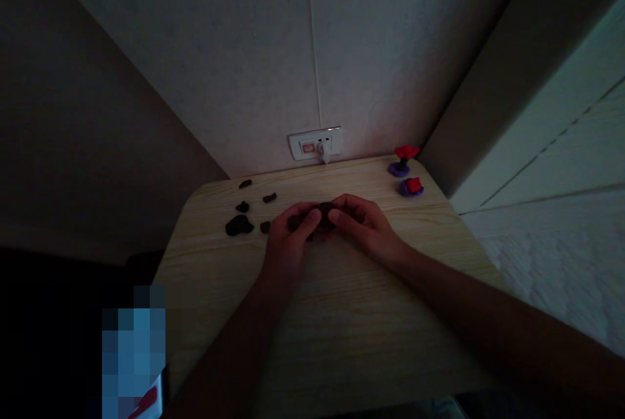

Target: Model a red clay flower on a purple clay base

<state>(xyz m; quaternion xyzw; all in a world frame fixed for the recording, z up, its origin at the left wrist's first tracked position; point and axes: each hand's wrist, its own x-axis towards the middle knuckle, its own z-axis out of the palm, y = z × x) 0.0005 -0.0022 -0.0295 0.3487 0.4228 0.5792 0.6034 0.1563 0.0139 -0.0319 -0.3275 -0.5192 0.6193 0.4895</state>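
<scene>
Both hands meet over the middle of the table, gripping one lump of dark brown modelling clay (328, 216). My left hand (291, 230) is closed round its left side, thumb pressed on top. From the right, my right hand (364, 224) wraps it with its thumb tip close to the other thumb. The fingers cover much of the clay, so its full shape is hidden. Left of my hands lie a flat black piece (239, 226), a smaller black piece (243, 207) and brown pieces (269, 198), one partly behind my left hand.
The pale wooden table (342, 328) stands against a wall with a socket and plug (323, 151). At its back right are a red flower on a purple base (405, 157) and a red-and-purple piece (411, 186). A lit screen (149, 403) shows at lower left.
</scene>
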